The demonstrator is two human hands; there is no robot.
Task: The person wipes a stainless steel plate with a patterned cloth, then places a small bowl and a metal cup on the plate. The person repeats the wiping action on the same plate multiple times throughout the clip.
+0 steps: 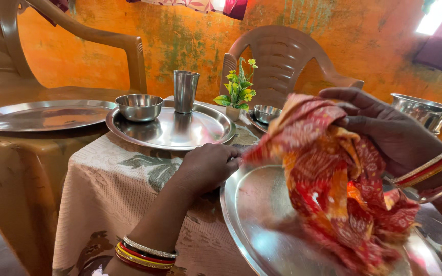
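Her right hand (384, 128) was closed around a crumpled red-and-orange printed cloth (341, 189) bunched over the near round steel plate (254, 214), whose rim the curled fingers of the left hand (208, 166) gripped on the pale, leaf-patterned woven tablecloth (113, 189).

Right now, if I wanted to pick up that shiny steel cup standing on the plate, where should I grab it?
Grip the steel tumbler around its middle, probably from the near right side. It stands upright with straight smooth walls and no handle, and the small steel bowl sits close on its left on the round steel plate.
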